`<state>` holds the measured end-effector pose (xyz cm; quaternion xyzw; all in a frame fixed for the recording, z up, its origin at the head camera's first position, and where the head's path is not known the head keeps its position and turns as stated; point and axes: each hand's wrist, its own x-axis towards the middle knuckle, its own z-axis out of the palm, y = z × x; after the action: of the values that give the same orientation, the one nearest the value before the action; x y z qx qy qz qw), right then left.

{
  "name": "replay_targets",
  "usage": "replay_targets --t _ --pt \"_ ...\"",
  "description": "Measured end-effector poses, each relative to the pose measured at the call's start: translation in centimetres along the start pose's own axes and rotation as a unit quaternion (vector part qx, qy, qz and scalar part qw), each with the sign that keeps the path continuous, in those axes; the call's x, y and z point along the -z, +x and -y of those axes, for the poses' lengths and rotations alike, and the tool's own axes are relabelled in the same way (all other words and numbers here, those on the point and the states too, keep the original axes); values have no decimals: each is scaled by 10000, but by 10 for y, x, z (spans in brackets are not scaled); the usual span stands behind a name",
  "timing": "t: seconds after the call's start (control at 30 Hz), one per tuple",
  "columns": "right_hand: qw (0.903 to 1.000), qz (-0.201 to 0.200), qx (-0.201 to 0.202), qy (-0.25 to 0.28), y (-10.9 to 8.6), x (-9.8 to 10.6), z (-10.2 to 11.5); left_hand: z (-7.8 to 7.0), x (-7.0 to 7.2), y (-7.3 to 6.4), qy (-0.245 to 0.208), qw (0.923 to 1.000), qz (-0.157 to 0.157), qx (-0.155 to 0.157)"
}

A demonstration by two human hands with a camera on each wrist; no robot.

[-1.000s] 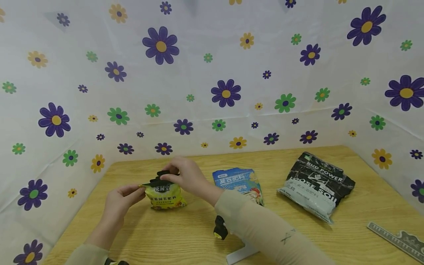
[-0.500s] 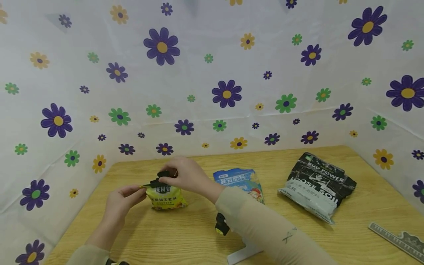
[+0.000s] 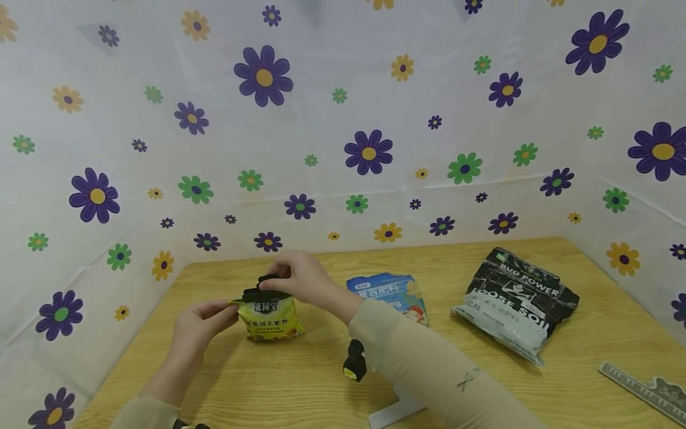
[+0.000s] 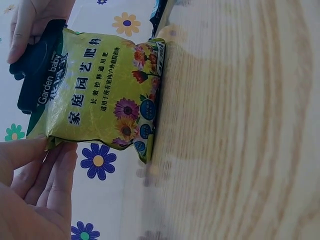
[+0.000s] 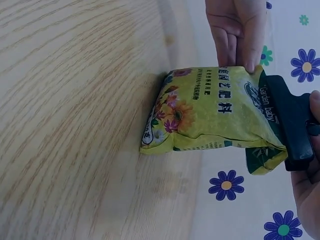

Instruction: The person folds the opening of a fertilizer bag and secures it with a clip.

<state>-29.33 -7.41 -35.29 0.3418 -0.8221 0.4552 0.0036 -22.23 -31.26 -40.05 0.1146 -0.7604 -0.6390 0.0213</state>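
A small yellow fertilizer bag (image 3: 274, 325) stands upright on the wooden table, left of centre. My left hand (image 3: 193, 325) pinches its top left corner between thumb and fingers. Across the folded dark green top edge lies a black bag clip (image 3: 259, 295), and my right hand (image 3: 305, 283) grips this clip by its handle from above. In the left wrist view the clip (image 4: 40, 70) sits along the bag's top. From the right wrist, a green and yellow corner of the bag (image 5: 267, 159) sticks out beside the clip. Part of the clip's handle is hidden by the fingers.
A blue fertilizer bag (image 3: 383, 292) lies behind my right forearm, which partly covers it. Further right lies a black and grey soil bag (image 3: 514, 304). A white clip-like piece (image 3: 393, 412) shows below the forearm; a grey clip (image 3: 645, 390) lies at the right edge. Flowered sheets enclose the table.
The black clip has shifted slightly at the bag's top and now lies more level across it. Both hands stay nearly in place; the whole view has drifted slightly.
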Motion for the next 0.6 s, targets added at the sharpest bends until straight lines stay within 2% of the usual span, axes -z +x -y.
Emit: replay_targets --t 0.3,0.6 --pt "9998 -111 104 92 -1 -4 -2 -1 2 2 250 9995 -36 164" --pt "9998 -187 61 105 -1 -14 -4 -3 1 -2 156 9999 -8 70"
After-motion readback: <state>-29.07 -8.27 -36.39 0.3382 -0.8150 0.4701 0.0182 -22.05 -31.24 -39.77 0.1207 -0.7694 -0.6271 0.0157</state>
